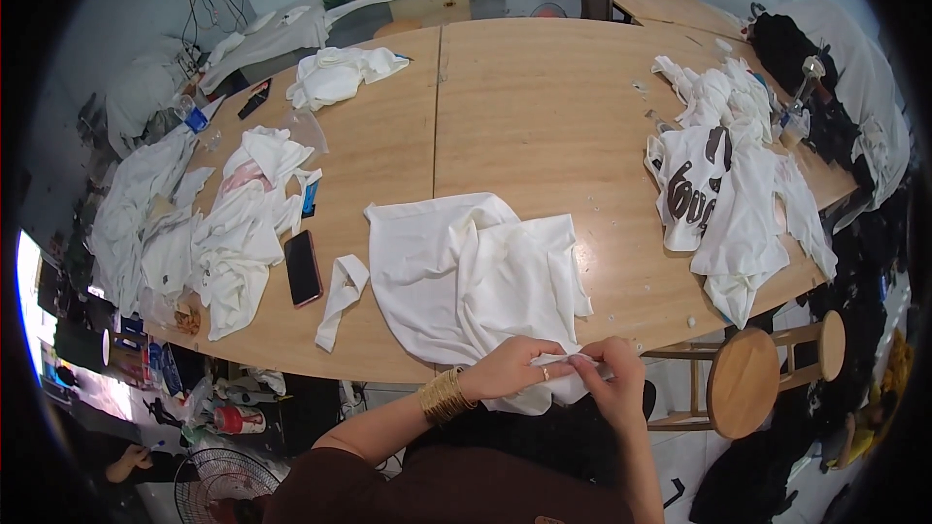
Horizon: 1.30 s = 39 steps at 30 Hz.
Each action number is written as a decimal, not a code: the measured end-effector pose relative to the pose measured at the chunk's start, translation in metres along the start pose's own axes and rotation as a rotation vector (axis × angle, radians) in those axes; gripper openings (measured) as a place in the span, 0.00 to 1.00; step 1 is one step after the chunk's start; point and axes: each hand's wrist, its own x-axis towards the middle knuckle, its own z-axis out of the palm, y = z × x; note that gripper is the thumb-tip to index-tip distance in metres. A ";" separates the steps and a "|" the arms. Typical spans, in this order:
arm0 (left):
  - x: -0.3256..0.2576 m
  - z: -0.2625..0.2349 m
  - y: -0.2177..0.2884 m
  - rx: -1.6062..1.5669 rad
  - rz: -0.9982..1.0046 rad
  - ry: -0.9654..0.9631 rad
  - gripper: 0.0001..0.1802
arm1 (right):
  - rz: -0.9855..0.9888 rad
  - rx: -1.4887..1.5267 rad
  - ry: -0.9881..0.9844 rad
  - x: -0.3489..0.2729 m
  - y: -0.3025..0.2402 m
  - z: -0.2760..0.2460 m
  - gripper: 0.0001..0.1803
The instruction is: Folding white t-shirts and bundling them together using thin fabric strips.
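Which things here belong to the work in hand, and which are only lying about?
In the work: white cloth, pinched by the left hand and right hand; possibly the loose white strip.
Lying about: phone, printed white garment, left garment heap.

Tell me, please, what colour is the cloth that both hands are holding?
The cloth is plain white, best seen in the head view.

Ahead and to the right of your right hand (615, 380), you see large dark lettering (680, 202) on a white shirt (685, 149).
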 end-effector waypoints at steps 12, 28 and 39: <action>0.001 0.004 -0.006 -0.102 -0.016 -0.015 0.17 | 0.054 -0.035 -0.073 0.001 0.011 -0.006 0.12; -0.004 0.004 -0.007 -0.004 0.085 0.233 0.08 | 0.149 0.168 -0.194 0.002 0.001 -0.012 0.09; -0.002 0.001 -0.005 -0.051 0.024 0.233 0.09 | 0.022 0.024 -0.167 0.009 -0.003 -0.016 0.07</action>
